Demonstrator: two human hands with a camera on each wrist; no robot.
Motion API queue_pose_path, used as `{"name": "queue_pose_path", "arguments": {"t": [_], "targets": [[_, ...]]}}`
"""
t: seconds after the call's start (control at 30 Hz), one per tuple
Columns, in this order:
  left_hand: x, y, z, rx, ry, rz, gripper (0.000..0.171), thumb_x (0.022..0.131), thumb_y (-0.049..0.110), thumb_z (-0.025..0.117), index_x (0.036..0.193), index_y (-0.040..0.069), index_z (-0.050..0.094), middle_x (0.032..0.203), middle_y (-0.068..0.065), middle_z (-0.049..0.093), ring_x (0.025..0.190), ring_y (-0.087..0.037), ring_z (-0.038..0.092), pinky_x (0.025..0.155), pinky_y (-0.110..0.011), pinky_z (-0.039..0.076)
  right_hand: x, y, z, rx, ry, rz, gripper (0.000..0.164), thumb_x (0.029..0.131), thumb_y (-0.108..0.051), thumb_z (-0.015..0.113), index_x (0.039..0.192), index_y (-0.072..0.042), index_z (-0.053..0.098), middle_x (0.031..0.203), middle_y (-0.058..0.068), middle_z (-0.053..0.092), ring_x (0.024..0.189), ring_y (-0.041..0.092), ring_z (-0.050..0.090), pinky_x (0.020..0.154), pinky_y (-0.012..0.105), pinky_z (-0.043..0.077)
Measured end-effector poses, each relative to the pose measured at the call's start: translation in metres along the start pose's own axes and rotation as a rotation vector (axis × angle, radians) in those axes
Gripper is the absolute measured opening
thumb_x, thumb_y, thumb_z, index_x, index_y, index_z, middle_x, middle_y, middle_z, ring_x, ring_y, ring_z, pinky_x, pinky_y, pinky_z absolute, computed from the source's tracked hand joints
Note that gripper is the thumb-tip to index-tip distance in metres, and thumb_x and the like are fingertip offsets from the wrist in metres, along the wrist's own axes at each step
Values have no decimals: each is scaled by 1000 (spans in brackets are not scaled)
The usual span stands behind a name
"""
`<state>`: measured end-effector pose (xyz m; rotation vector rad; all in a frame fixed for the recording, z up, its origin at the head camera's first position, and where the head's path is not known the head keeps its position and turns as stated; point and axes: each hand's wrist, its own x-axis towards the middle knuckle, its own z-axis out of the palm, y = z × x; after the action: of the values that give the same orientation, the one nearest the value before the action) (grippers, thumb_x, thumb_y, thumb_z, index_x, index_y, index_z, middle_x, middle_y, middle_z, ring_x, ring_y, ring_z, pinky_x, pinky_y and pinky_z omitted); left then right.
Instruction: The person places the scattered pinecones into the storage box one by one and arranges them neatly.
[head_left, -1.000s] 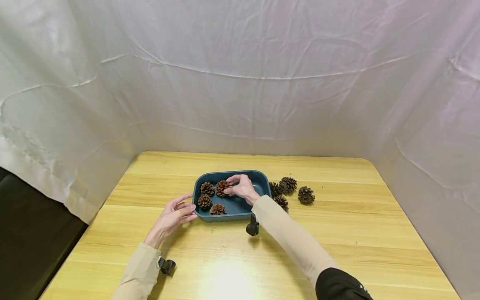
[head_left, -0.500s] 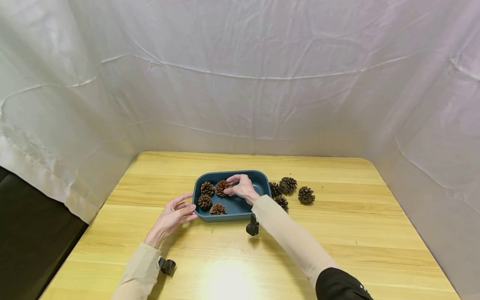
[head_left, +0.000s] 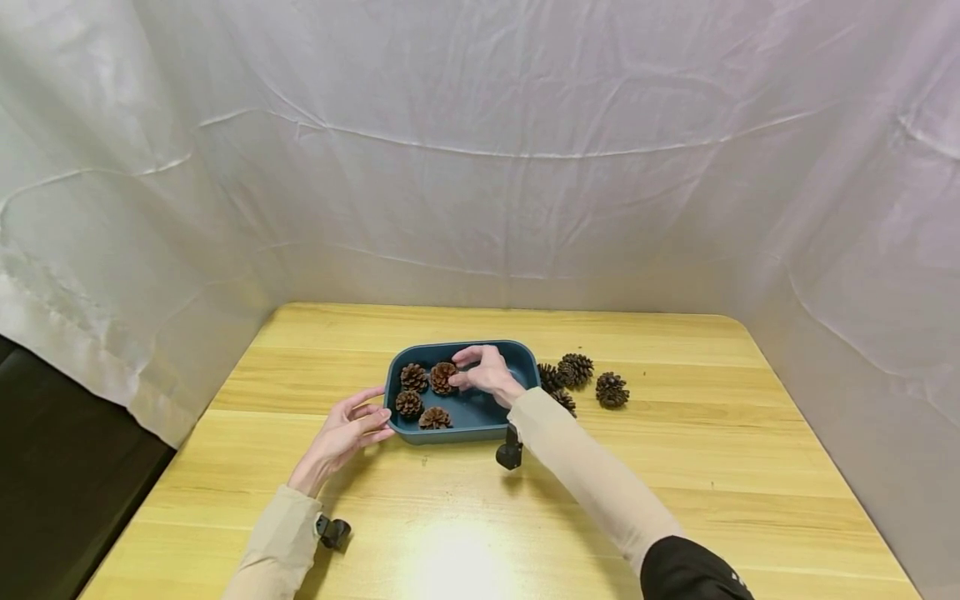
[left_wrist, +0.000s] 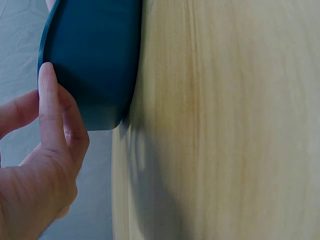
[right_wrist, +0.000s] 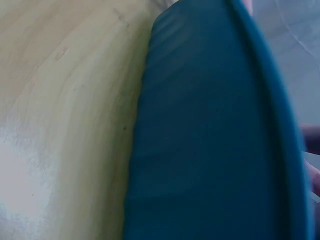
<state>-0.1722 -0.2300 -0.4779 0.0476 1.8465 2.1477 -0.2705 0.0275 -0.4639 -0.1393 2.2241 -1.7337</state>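
Observation:
A dark blue rectangular box (head_left: pixel 457 435) stands on the wooden table with several brown pine cones inside, gathered toward its left half. Over the box, my right hand (head_left: pixel 486 373) has its thumb and index finger apart, fingertips right at the right edge of one pine cone (head_left: pixel 443 377). At the box's left end, my left hand (head_left: pixel 348 429) rests with spread fingers against the outside of the near corner. In the left wrist view the thumb (left_wrist: pixel 50 110) lies straight against the rim. The right wrist view is mostly filled by the box's outer wall (right_wrist: pixel 210 130), which hides most of the hand.
Several more pine cones lie on the table right of the box, among them a separate pine cone (head_left: pixel 612 390); the right sleeve (head_left: pixel 592 475) passes near them. A pale curtain (head_left: pixel 495 167) hangs behind the table (head_left: pixel 712 433).
My right hand has shifted slightly right, its fingertips drawing back a little from the pine cone, which stays in the box. The left hand and box have stayed put.

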Motion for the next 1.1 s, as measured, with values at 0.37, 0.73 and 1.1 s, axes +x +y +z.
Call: {"name": "queue_pose_path", "arguments": {"t": [0.37, 0.73, 1.1], "targets": [[-1, -1, -1, 2, -7, 7, 63, 100, -4, 53, 154, -12, 20, 97, 1, 61, 83, -8, 69, 84, -22, 65, -9, -7, -12, 113, -74, -74, 41, 87, 3, 73, 126, 6, 63, 131, 29, 57, 81, 16, 69, 100, 59, 57], [0, 0, 0, 26, 2, 2, 64, 100, -3, 54, 154, -11, 21, 99, 0, 60, 83, -8, 68, 84, -22, 64, -42, -6, -45, 120, -77, -156, 46, 88, -2, 74, 131, 4, 60, 137, 28, 57, 93, 17, 70, 99, 44, 61], [-3, -2, 0, 13, 16, -13, 65, 99, -4, 54, 155, -9, 22, 100, -1, 60, 84, -9, 68, 86, -23, 64, -85, 12, -87, 37, 26, -385, 37, 91, -6, 72, 127, 0, 65, 121, 7, 67, 93, 9, 67, 78, 23, 61]]}}
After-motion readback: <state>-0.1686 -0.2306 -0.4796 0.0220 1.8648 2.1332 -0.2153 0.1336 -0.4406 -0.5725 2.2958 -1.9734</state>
